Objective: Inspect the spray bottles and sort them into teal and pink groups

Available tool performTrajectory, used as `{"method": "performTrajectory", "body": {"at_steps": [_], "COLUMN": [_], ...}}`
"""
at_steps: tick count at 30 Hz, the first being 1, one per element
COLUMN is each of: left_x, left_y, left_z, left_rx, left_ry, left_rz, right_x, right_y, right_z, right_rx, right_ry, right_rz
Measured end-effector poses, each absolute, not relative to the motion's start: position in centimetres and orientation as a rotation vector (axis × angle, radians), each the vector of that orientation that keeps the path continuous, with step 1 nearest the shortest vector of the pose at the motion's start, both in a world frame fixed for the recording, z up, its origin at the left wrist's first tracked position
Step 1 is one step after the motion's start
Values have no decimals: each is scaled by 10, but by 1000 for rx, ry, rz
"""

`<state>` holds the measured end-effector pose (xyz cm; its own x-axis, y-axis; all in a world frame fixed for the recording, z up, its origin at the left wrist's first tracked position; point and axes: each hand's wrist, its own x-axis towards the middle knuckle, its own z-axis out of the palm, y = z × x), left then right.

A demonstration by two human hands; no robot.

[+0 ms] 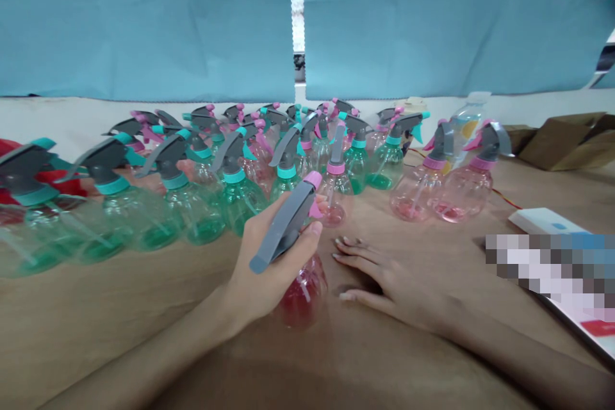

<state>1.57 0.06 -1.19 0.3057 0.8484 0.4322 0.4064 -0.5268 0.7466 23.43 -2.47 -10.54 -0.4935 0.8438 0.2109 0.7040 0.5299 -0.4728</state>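
My left hand [269, 262] is wrapped round the neck of a pink spray bottle [302, 295] with a grey trigger head [284, 224], which stands on the brown table [144, 307]. Just right of that bottle, my right hand [384, 278] lies flat on the table with its fingers stretched out, holding nothing. Behind both hands stand several more spray bottles, green ones [240, 195] to the left and middle, pink ones [461, 189] to the right.
A white box [548, 221] and a flat printed sheet [576, 307] lie at the right. Cardboard [562, 141] sits at the far right. A blue curtain [144, 19] hangs behind the table. Something red [52, 179] shows at the left edge.
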Motion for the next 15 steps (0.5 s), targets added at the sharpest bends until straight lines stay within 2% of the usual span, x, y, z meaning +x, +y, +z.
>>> {"method": "performTrajectory", "body": {"at_steps": [15], "left_x": [15], "left_y": [0], "left_z": [-4], "left_rx": [2094], "left_ry": [1077], "left_rz": [1121], "right_x": [234], "right_y": [-24], "right_z": [-104], "right_rx": [-1290], "right_ry": [-2398], "right_rz": [443]}}
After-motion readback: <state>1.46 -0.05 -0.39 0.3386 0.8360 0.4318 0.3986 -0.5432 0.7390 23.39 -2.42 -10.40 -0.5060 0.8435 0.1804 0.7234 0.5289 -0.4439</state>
